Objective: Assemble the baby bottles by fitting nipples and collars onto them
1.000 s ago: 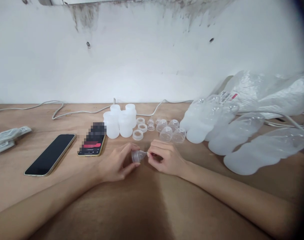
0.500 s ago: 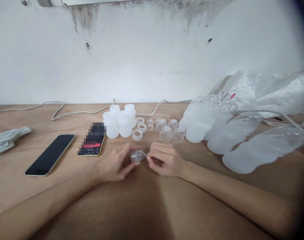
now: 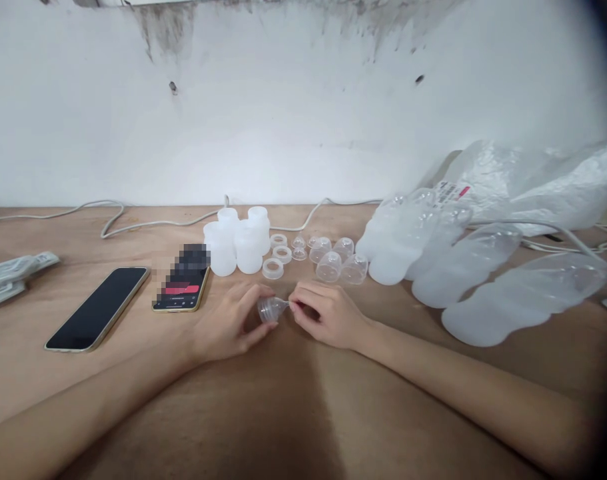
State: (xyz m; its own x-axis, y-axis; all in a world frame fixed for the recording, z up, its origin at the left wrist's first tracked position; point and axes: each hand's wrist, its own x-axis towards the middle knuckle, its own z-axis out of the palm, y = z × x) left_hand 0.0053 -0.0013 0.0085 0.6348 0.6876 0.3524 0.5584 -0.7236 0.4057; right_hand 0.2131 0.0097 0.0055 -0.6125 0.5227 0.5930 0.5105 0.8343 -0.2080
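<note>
My left hand [image 3: 236, 319] grips a clear baby bottle ring [image 3: 268, 309] between thumb and fingers. Out of the ring, toward the right, points a soft clear bottle nipple [image 3: 282, 305]. My right hand [image 3: 328, 315] pinches the nipple's tip, which looks stretched thin. Just beyond my hands lie loose white rings [image 3: 273, 269], a few small clear nipples [image 3: 299, 253] and several clear dome caps [image 3: 328, 267]. White bottle bodies [image 3: 248, 247] stand in a group behind my left hand.
Several capped, frosted bottles [image 3: 488, 313] lie on the right, with a clear plastic bag [image 3: 548, 180] behind. Two phones, one dark [image 3: 98, 310] and one lit [image 3: 183, 289], lie left. Small packets [image 3: 13, 277] are at far left. A white cable [image 3: 158, 230] runs along the wall.
The nipple's tip looks drawn thinner between my right fingers. Both hands appear slightly further left and higher, while the whole view has shifted a little. Grips stay the same.
</note>
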